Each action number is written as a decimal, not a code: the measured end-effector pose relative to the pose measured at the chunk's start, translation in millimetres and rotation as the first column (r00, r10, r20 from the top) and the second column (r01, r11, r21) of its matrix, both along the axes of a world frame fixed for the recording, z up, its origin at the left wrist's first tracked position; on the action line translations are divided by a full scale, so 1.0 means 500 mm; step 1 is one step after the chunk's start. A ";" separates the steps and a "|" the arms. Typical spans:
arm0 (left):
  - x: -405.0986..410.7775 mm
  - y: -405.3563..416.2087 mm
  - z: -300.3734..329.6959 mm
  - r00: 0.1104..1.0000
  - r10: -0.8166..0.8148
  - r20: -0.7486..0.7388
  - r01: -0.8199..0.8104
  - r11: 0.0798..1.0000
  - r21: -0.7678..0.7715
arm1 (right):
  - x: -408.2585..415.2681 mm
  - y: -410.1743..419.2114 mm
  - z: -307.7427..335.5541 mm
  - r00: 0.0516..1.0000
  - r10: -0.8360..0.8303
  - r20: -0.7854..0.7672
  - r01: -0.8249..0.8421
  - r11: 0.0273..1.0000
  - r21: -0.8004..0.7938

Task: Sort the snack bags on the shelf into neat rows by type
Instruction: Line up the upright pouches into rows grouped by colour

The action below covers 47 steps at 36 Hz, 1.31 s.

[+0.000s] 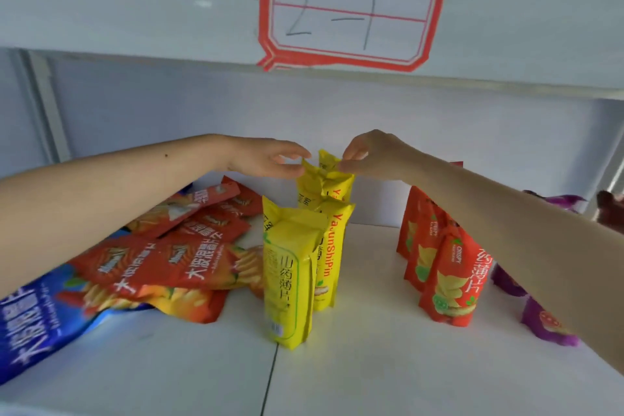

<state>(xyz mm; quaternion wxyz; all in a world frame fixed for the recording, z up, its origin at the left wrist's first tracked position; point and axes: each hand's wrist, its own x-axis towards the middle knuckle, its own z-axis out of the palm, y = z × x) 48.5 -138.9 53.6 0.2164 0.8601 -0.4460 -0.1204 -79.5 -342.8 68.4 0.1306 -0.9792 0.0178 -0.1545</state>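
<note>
My left hand (270, 159) and right hand (368, 154) pinch the top of the rear yellow bag (332, 179), standing on the shelf (371, 365). If I pull unevenly, I think the yellow row (297, 273) may fall.

Yellow snack bags (293, 267): glossy plastic film, crimped top seams.
Red snack bags (189, 246): shiny, creased plastic film.
Shelf (371, 375): smooth white board, slight sheen.
Price label (351, 10): matt paper.
</note>
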 end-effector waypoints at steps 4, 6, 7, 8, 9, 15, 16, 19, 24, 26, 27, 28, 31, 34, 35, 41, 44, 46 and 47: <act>0.013 -0.016 -0.016 0.988 0.134 -0.073 -0.145 0.974 -0.176 | 0.027 0.005 -0.007 0.985 -0.160 -0.059 0.163 0.986 0.046; 0.021 -0.030 -0.023 0.974 0.153 -0.169 -0.189 0.957 -0.221 | 0.040 -0.002 -0.012 0.973 -0.201 -0.116 0.213 0.972 0.103; 0.027 -0.038 -0.026 0.966 0.160 -0.205 -0.208 0.949 -0.238 | 0.046 -0.006 -0.016 0.970 -0.194 -0.145 0.217 0.962 0.163; 0.033 -0.046 -0.030 0.957 0.165 -0.239 -0.227 0.939 -0.258 | 0.049 -0.008 -0.020 0.969 -0.181 -0.168 0.214 0.953 0.212; 0.039 -0.054 -0.033 0.947 0.167 -0.273 -0.244 0.928 -0.280 | 0.052 -0.008 -0.024 0.968 -0.163 -0.189 0.205 0.950 0.237; 0.079 -0.109 -0.055 0.883 0.098 -0.459 -0.286 0.887 -0.362 | 0.088 -0.013 -0.035 0.967 -0.102 -0.233 0.155 0.963 0.220; 0.082 -0.120 -0.057 0.873 0.091 -0.478 -0.294 0.882 -0.368 | 0.096 -0.016 -0.037 0.966 -0.102 -0.239 0.156 0.963 0.219; 0.098 -0.161 -0.056 0.862 0.086 -0.499 -0.303 0.877 -0.372 | 0.120 -0.032 -0.041 0.965 -0.101 -0.241 0.150 0.970 0.192; 0.115 -0.209 -0.056 0.825 0.030 -0.565 -0.265 0.903 -0.339 | 0.143 -0.062 -0.050 0.972 -0.068 -0.223 0.122 0.964 0.237; 0.118 -0.220 -0.053 0.787 0.001 -0.617 -0.254 0.912 -0.322 | 0.148 -0.073 -0.050 0.969 -0.066 -0.237 0.128 0.958 0.255; 0.121 -0.225 -0.053 0.767 -0.008 -0.642 -0.254 0.915 -0.314 | 0.150 -0.078 -0.050 0.968 -0.066 -0.242 0.133 0.953 0.271; 0.126 -0.230 -0.053 0.748 -0.014 -0.663 -0.255 0.917 -0.307 | 0.152 -0.082 -0.050 0.969 -0.062 -0.241 0.133 0.948 0.288; 0.140 -0.249 -0.057 0.717 -0.007 -0.697 -0.272 0.918 -0.289 | 0.153 -0.095 -0.051 0.974 -0.055 -0.218 0.122 0.944 0.308; 0.146 -0.268 -0.062 0.708 0.004 -0.706 -0.296 0.910 -0.291 | 0.153 -0.106 -0.051 0.981 -0.076 -0.177 0.128 0.944 0.305; 0.144 -0.273 -0.063 0.701 0.001 -0.714 -0.303 0.906 -0.297 | 0.153 -0.111 -0.051 0.982 -0.094 -0.167 0.140 0.946 0.292; 0.124 -0.298 -0.058 0.658 -0.063 -0.751 -0.305 0.889 -0.342 | 0.155 -0.138 -0.037 0.968 -0.163 -0.188 0.198 0.963 0.183; 0.126 -0.313 -0.062 0.650 -0.094 -0.754 -0.278 0.894 -0.351 | 0.155 -0.149 -0.030 0.962 -0.197 -0.191 0.223 0.966 0.127; 0.129 -0.324 -0.065 0.667 -0.092 -0.740 -0.280 0.888 -0.364 | 0.157 -0.157 -0.027 0.959 -0.214 -0.185 0.233 0.968 0.087; 0.130 -0.328 -0.066 0.678 -0.090 -0.729 -0.286 0.882 -0.375 | 0.157 -0.159 -0.026 0.958 -0.222 -0.184 0.238 0.969 0.067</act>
